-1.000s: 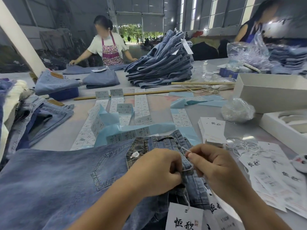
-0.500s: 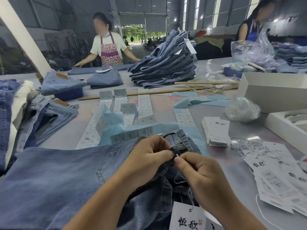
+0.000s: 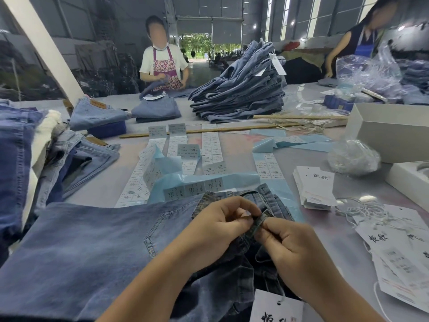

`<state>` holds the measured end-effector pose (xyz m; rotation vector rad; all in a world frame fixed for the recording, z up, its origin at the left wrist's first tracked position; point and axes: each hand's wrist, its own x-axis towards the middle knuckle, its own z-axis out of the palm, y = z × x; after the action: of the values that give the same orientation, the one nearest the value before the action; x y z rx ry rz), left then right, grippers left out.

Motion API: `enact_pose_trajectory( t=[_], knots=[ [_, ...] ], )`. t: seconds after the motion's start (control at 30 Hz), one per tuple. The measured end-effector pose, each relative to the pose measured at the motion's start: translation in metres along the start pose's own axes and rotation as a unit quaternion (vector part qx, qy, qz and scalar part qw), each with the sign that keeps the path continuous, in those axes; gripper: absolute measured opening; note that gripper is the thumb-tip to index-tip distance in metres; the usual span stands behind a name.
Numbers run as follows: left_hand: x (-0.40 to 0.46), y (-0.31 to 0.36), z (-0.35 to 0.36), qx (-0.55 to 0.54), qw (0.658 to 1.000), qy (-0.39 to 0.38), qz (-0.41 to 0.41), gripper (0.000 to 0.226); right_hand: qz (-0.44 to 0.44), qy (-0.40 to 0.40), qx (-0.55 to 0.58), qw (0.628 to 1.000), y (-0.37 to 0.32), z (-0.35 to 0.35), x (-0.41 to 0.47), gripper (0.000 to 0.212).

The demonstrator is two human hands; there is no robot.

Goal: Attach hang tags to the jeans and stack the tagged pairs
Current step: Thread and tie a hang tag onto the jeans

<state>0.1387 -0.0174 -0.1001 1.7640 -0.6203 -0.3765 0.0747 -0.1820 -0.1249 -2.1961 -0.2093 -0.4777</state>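
Observation:
A pair of light blue jeans [image 3: 92, 247] lies flat in front of me, waistband to the right. My left hand [image 3: 218, 226] and my right hand [image 3: 290, 252] meet at the waistband and both pinch a belt loop [image 3: 261, 223] lifted between their fingertips. A thin white string runs down from under my right hand to a white hang tag [image 3: 276, 309] with black characters at the bottom edge. More loose hang tags [image 3: 315, 187] sit stacked to the right, and others with strings [image 3: 394, 247] spread at the far right. A tall stack of jeans [image 3: 241, 96] stands at the back.
Strips of size stickers on blue backing [image 3: 185, 163] cover the table's middle. Unfolded jeans [image 3: 76, 159] pile at the left. White boxes [image 3: 390, 131] and a crumpled plastic bag [image 3: 352, 156] stand at the right. Two wooden sticks [image 3: 209, 130] lie across. Two people work at the far side.
Both hands have slid right along the waistband and now lift a belt loop between them. The person at the back has picked up a garment.

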Motion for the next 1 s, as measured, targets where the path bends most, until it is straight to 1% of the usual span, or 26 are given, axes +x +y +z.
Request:
enact_pose_trajectory(
  t=[0.17,0.3,0.37,0.43,0.53,0.63,0.7,0.8,1.0],
  knots=[
    [0.003,0.002,-0.003,0.038,0.999,-0.016,0.006,0.022,-0.024,-0.006,-0.017,1.000,0.003,-0.001,-0.001,0.021],
    [0.002,0.003,-0.005,0.062,0.998,-0.023,0.022,0.022,-0.027,-0.009,-0.005,1.000,0.003,-0.001,-0.002,0.023],
    [0.001,0.003,-0.004,0.072,0.997,-0.013,0.035,0.025,-0.023,-0.011,-0.004,1.000,0.003,-0.003,-0.002,0.025],
    [0.000,0.000,-0.002,0.081,0.996,0.014,0.045,0.025,-0.016,-0.016,0.007,1.000,0.001,-0.005,-0.001,0.023],
    [0.000,-0.001,0.001,0.077,0.995,0.035,0.046,0.021,0.008,-0.031,0.042,0.999,0.000,-0.008,0.000,0.023],
    [0.000,0.001,0.000,0.070,0.996,0.026,0.048,0.026,0.016,-0.038,0.057,0.998,0.002,-0.008,0.000,0.026],
    [0.000,0.003,-0.001,0.059,0.997,0.017,0.048,0.029,0.016,-0.039,0.056,0.998,0.003,-0.009,0.000,0.029],
    [0.001,0.003,-0.002,0.051,0.998,0.011,0.041,0.025,0.022,-0.044,0.053,0.997,0.004,-0.011,0.001,0.029],
    [0.000,0.001,0.001,0.079,0.995,0.018,0.065,0.022,0.016,-0.059,0.027,0.998,0.002,-0.015,0.003,0.031]
  ],
)
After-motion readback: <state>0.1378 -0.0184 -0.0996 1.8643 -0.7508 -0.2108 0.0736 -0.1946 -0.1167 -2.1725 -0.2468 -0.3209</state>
